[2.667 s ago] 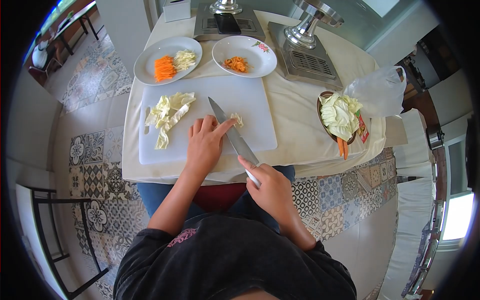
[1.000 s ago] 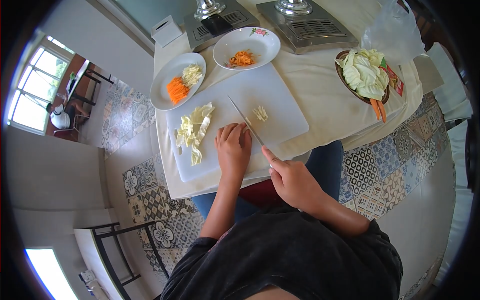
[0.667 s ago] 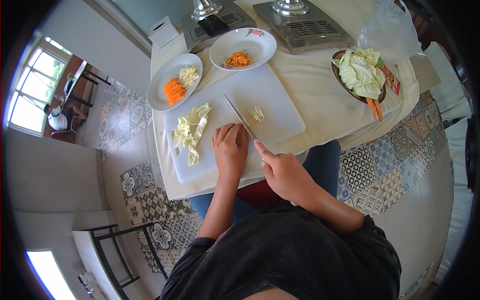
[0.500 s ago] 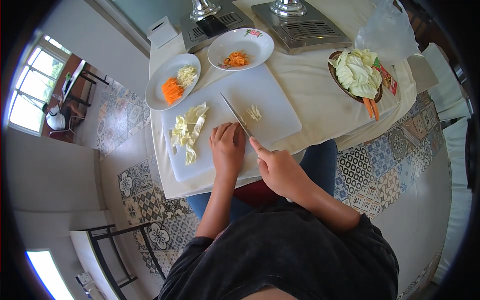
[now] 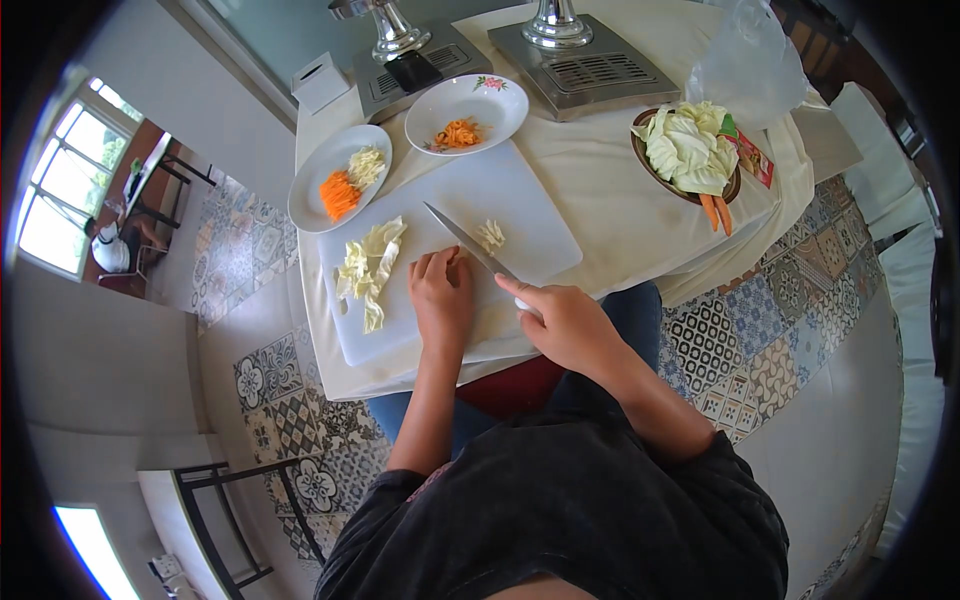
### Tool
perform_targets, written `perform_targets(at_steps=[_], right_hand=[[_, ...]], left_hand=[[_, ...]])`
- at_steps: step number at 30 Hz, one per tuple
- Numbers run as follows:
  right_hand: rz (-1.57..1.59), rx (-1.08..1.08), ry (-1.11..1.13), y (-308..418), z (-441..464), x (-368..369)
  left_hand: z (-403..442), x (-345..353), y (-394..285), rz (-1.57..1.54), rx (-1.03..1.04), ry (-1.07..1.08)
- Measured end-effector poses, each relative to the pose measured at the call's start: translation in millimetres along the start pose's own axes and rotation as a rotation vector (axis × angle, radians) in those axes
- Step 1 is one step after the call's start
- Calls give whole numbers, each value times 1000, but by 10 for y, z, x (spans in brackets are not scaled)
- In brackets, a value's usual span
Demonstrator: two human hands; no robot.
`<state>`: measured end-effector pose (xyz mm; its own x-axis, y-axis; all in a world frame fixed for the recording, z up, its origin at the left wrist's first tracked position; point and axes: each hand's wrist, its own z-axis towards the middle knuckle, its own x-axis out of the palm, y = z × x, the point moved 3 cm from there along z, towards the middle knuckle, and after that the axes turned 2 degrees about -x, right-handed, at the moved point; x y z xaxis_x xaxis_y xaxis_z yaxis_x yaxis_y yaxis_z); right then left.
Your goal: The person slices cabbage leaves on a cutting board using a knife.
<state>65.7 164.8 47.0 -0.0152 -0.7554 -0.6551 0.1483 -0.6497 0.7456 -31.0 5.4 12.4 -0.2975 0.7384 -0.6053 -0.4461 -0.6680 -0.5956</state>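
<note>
My right hand [image 5: 565,322] grips a kitchen knife [image 5: 465,238] by its white handle, the blade slanting up and left across the cutting board [image 5: 535,225]. Beside the blade, my left hand [image 5: 441,295] rests on the board with its fingers curled in; whatever lies under them is hidden. Thin cabbage shreds [image 5: 490,235] sit just beyond the blade. To the left of my left hand lie loose pieces of cabbage leaf [image 5: 370,268].
An oval plate [image 5: 305,190] holds shredded carrot [image 5: 339,196] and shredded cabbage [image 5: 366,167]. Behind the board, a flowered plate [image 5: 510,107] bears more orange shreds [image 5: 459,134]. A brown bowl [image 5: 648,172] with cabbage [image 5: 690,148] and carrots [image 5: 716,213] stands at right. Metal stands [image 5: 590,72] line the back.
The knife has come away from my left fingertips, its blade now lying more flatly and pointing further left. My left fingers have curled up slightly. The whole view has shifted a little.
</note>
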Motion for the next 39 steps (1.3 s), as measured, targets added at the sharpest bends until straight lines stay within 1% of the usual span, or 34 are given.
perform_targets(at_steps=[3,7,9,12,15,19,21,22,24,27,31,34,36,39], right_hand=[[-57,-22,-30,-49,-26,-15],[-158,-50,-103,-85,-12,-38],[-179,-61,-99,-93,-2,-60],[-219,-69,-89,-87,-5,-47],[-257,-75,-74,-76,-14,-26],[-279,-76,-86,-73,-17,-18],[-246,-75,-77,-71,-24,-22],[-230,-76,-72,-68,-28,-28],[-127,-85,-74,-54,-53,-69],[40,-82,-73,-9,-102,-169],[202,-80,-97,35,-149,-199],[254,-21,-49,73,-175,-186],[255,-25,-40,80,-185,-156],[258,-74,-50,68,-187,-79]], left_hand=[[13,-25,-69,55,-56,97],[9,-18,-101,140,-9,129],[5,5,-53,129,11,108],[21,1,-105,204,73,187],[32,8,-142,255,91,242],[45,12,-172,272,56,275],[53,4,-199,272,43,261],[50,-8,-184,201,11,217],[38,-37,-116,61,-52,127],[-27,-68,29,38,-116,82],[-42,-81,51,167,-64,100],[-16,-44,53,186,-58,90],[7,-45,32,188,-57,90],[34,-39,24,178,13,75]])
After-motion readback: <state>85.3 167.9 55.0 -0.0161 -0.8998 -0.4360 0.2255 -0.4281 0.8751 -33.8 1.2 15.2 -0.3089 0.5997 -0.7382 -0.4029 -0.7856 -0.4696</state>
